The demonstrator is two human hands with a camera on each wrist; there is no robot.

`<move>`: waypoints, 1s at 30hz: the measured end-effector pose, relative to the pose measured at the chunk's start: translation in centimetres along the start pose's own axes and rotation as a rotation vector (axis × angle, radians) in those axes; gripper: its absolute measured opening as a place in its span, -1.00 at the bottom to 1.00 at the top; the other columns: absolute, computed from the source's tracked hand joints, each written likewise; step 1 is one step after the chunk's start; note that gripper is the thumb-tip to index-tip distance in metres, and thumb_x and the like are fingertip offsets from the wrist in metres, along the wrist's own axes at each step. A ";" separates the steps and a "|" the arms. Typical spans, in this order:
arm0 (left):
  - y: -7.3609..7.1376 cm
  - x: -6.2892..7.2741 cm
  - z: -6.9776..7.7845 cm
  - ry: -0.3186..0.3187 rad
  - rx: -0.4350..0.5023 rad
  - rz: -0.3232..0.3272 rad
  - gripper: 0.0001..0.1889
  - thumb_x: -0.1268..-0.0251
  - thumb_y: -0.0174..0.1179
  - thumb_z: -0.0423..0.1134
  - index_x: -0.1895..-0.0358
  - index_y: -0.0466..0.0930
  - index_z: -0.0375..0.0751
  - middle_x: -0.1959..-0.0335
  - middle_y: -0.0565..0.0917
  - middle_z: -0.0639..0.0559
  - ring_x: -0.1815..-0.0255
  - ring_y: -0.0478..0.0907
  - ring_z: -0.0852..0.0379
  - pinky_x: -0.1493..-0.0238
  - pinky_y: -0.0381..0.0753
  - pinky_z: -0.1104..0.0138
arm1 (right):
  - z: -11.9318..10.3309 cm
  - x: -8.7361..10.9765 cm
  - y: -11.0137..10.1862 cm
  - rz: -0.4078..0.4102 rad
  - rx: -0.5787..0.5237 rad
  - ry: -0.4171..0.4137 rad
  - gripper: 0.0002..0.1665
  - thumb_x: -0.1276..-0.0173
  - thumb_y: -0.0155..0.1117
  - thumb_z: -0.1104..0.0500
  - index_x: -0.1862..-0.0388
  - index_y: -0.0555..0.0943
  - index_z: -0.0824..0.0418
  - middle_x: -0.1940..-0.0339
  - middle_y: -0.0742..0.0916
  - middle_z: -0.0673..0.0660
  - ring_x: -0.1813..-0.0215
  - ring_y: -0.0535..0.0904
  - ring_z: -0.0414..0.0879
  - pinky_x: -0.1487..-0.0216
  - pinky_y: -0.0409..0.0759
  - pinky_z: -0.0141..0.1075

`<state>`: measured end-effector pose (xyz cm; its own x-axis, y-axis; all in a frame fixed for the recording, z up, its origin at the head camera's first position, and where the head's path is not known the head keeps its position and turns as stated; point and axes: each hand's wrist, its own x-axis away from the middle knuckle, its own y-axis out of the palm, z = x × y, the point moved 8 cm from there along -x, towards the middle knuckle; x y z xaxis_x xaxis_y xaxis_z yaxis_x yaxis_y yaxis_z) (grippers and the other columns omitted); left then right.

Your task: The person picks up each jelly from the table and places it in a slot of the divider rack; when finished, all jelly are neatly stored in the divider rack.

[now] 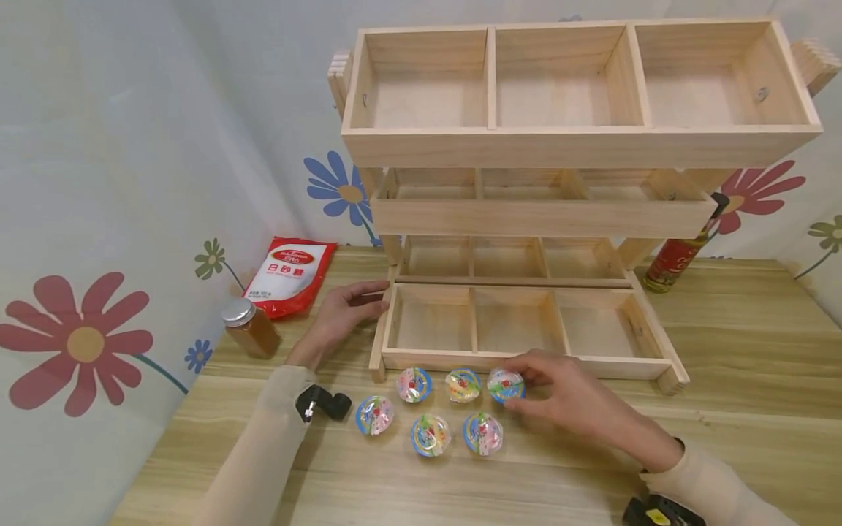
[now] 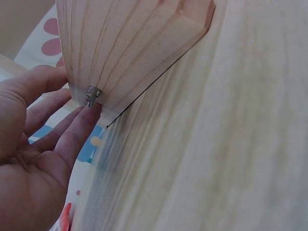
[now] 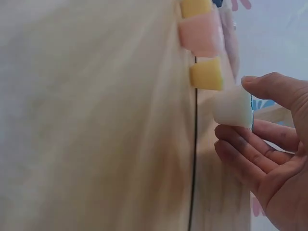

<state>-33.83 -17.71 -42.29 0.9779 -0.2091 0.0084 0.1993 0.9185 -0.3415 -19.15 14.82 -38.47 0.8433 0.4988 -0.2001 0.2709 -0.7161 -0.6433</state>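
Note:
Beside the left end of the wooden rack [image 1: 526, 361], my left hand [image 1: 345, 314] rests its fingertips on the side board [image 2: 130, 53], near a metal bolt [image 2: 93, 95]. Those fingers are loosely bent, not wrapped round the wood. My right hand [image 1: 559, 391] pinches a jelly cup [image 1: 505, 385] between thumb and fingers, just in front of the rack's lowest tray. From the right wrist, that jelly cup shows a whitish body [image 3: 233, 108]. Several more jelly cups with printed lids, such as a yellow one [image 1: 463, 385] and a pink one [image 1: 483, 433], stand in two rows to its left.
The rack's tiers are divided into compartments, with the top tray [image 1: 579, 150] overhanging the lower ones. On the left are a red-and-white sugar bag [image 1: 289, 274] and a silver-lidded jar [image 1: 253, 332]. A red-labelled bottle [image 1: 677, 259] stands behind the rack's right side. Flowered curtains back the table [image 1: 756, 351].

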 end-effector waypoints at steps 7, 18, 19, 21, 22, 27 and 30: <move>-0.1 0.0 0.0 0.008 -0.007 0.000 -0.49 -0.45 0.40 -0.18 -0.40 0.62 -0.21 -0.38 0.63 -0.15 -0.36 0.58 -0.15 -0.40 0.54 0.01 | -0.9 -1.1 -1.4 0.053 0.007 -0.029 -0.51 -0.26 0.66 0.20 -0.14 0.74 0.30 0.03 0.80 0.00 0.06 0.74 -0.15 -0.08 0.76 -0.17; 0.1 0.1 -0.2 0.009 0.055 0.001 -0.48 -0.44 0.41 -0.21 -0.41 0.61 -0.23 -0.36 0.63 -0.18 -0.33 0.60 -0.14 -0.33 0.61 0.13 | -2.2 -3.5 -2.4 0.063 0.010 -0.054 -0.52 -0.29 0.64 0.20 -0.15 0.73 0.30 0.00 0.82 0.05 0.02 0.77 -0.06 -0.11 0.75 -0.15; 0.1 0.1 -0.1 0.009 0.051 0.002 -0.48 -0.44 0.41 -0.20 -0.41 0.62 -0.23 -0.36 0.63 -0.17 -0.33 0.60 -0.13 -0.33 0.61 0.13 | -2.3 -3.7 -2.4 0.060 0.002 -0.054 -0.52 -0.30 0.64 0.20 -0.15 0.73 0.31 0.00 0.81 0.06 0.01 0.77 -0.05 -0.11 0.75 -0.14; 0.1 0.1 -0.1 0.012 0.045 0.004 -0.48 -0.44 0.41 -0.20 -0.40 0.62 -0.23 -0.36 0.64 -0.16 -0.32 0.60 -0.13 -0.33 0.61 0.13 | -2.3 -4.3 -2.3 0.047 -0.008 -0.037 -0.52 -0.31 0.63 0.21 -0.16 0.73 0.30 0.00 0.81 0.05 0.00 0.76 -0.05 -0.13 0.74 -0.14; 0.1 0.0 -0.1 0.012 0.041 0.004 -0.49 -0.44 0.41 -0.20 -0.40 0.62 -0.23 -0.36 0.64 -0.16 -0.32 0.60 -0.13 -0.33 0.61 0.13 | -2.3 -4.6 -2.2 0.040 -0.009 -0.028 -0.52 -0.31 0.62 0.21 -0.17 0.73 0.30 0.00 0.81 0.04 0.00 0.75 -0.06 -0.13 0.73 -0.13; 0.0 0.0 -0.1 0.014 0.032 0.008 -0.49 -0.44 0.41 -0.20 -0.40 0.63 -0.22 -0.35 0.65 -0.14 -0.31 0.61 -0.12 -0.31 0.61 0.16 | -2.2 -5.9 -1.9 0.015 -0.003 0.014 -0.52 -0.32 0.61 0.19 -0.19 0.73 0.25 0.03 0.81 0.00 -0.01 0.74 -0.07 -0.14 0.73 -0.09; 0.1 0.1 -0.1 0.014 0.032 0.008 -0.49 -0.44 0.41 -0.20 -0.40 0.62 -0.23 -0.36 0.64 -0.15 -0.32 0.61 -0.12 -0.32 0.61 0.15 | -2.3 -6.6 -1.8 0.015 -0.003 0.008 -0.51 -0.32 0.61 0.17 -0.19 0.73 0.27 0.05 0.81 0.04 0.00 0.76 -0.04 -0.12 0.74 -0.07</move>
<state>-33.76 -17.69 -42.38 0.9785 -0.2061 -0.0074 0.1936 0.9304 -0.3114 -24.13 11.69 -34.29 0.8508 0.4843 -0.2038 0.2597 -0.7247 -0.6382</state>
